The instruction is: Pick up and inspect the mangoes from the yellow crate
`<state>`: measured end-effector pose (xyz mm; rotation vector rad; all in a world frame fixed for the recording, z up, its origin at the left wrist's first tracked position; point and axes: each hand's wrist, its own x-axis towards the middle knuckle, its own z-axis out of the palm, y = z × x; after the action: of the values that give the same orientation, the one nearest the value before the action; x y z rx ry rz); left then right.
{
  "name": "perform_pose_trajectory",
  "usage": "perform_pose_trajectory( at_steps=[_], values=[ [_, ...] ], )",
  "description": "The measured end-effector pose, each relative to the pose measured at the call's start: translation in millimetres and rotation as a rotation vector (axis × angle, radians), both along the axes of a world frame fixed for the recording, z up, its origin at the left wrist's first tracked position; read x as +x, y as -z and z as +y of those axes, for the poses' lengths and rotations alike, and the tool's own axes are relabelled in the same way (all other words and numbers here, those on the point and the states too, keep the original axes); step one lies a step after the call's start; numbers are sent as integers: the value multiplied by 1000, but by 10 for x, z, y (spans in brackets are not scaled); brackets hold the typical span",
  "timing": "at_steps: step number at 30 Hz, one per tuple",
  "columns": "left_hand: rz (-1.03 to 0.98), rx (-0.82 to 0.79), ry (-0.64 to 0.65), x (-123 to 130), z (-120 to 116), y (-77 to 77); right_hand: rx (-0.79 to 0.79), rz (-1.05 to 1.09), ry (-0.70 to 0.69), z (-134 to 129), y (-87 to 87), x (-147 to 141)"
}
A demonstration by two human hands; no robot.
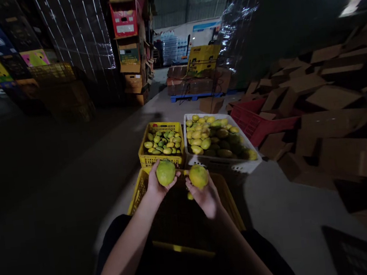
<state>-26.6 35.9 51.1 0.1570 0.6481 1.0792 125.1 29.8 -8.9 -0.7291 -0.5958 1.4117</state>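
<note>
My left hand (pixel 155 181) is closed round a green lemon (pixel 166 172), holding it up above a yellow crate (pixel 136 195) between my legs. In my right hand (pixel 206 194) sits a yellow-green lemon (pixel 198 176), level with the first and a short gap apart from it. Beyond my hands stands a smaller-looking yellow crate (pixel 162 159) of green and yellow lemons (pixel 167 144). To its right, a white crate (pixel 229 164) is heaped with mostly yellow lemons (pixel 199 134). Most of the near crate's inside is in deep shadow; a little yellow fruit shows behind my right hand.
A red crate (pixel 251 123) lies tilted right of the white one, against a heap of cardboard boxes (pixel 331 125). Farther off are a blue pallet (pixel 192 97) with cartons, a tall stack of boxes (pixel 129 51) and a wrapped stack (pixel 76 39).
</note>
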Motion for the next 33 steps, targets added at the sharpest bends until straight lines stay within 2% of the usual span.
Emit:
perform_pose_trajectory(
  at_steps=[3, 5, 9, 12, 16, 19, 25, 28, 33],
  values=[
    [66, -45, 15, 59, -39, -13, -67, 71, -76, -16, -23, 21],
    [39, -44, 26, 82, -64, -20, -80, 76, -120, -38, -92, 16],
    [-66, -100, 64, 81, -70, -3, -220, 130, -86, -61, -214, -4],
    [-78, -116, 28, 85, -61, 27, -303, 126, -65, -65, -255, -14],
    [-97, -49, -7, 92, -71, 11, -253, 172, -95, -75, -279, -31],
    [-109, -57, -13, 77, -73, -37, -203, 145, -127, -65, -266, -47],
    [-148, -83, -51, 94, -36, -19, -292, 76, -265, -34, -154, -87],
    [-108, -67, -99, 107, -48, 3, -260, 71, -254, -51, -130, -118],
    [-101, -12, -28, 68, -91, -32, -147, 120, -139, -93, -183, -166]
  ],
)
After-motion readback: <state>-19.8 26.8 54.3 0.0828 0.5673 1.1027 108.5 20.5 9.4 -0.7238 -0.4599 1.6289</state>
